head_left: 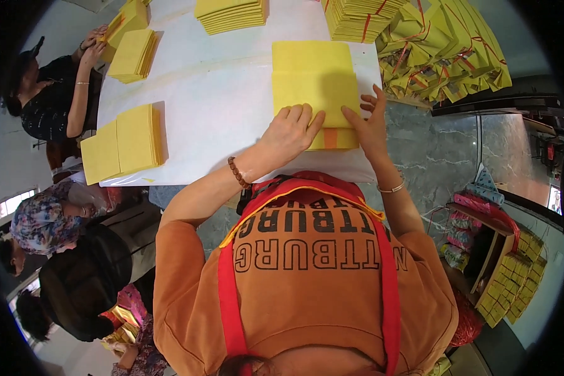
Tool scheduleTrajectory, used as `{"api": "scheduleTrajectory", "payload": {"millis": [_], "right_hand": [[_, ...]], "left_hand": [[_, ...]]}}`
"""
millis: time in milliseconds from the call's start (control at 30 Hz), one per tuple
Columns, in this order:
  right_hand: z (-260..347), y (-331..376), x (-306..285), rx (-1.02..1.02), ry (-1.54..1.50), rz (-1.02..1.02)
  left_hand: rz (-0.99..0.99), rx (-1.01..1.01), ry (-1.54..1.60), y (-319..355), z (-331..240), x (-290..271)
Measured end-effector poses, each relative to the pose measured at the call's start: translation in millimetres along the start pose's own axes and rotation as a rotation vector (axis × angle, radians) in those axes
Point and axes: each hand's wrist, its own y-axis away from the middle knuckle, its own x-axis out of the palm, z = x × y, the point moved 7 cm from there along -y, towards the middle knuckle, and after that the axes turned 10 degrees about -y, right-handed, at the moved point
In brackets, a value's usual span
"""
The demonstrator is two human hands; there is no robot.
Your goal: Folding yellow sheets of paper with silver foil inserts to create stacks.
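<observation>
A stack of yellow paper sheets (312, 57) lies near the table's front edge, right in front of me. Its near end shows a folded-over edge with an orange strip (330, 138). My left hand (292, 133) rests on the left part of this near end, fingers curled and pressed down on the paper. At the right edge of the same paper is my right hand (371, 125); its thumb touches the paper while the other fingers stand apart in the air. The undersides of my left fingers are hidden.
On the white-covered table (225, 100) stand further yellow paper stacks (138, 139), left and far. Bundles tied with red string (442, 50) are heaped at the right. A person in black (56, 94) handles yellow paper at the left. Several people sit behind. A shelf (492, 257) stands lower right.
</observation>
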Motion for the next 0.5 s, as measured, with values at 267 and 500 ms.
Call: {"api": "scheduleTrajectory", "payload": {"millis": [267,500], "right_hand": [[7.7,-0.3,-20.0,0.497,-0.291,0.143],[23.8,-6.1,6.2,0.417,-0.540,0.268]], "left_hand": [[-0.073,-0.164,0.435,-7.3,43.3,-7.9],[-0.257,-0.383,0.309,5.4,53.8,-27.0]]}}
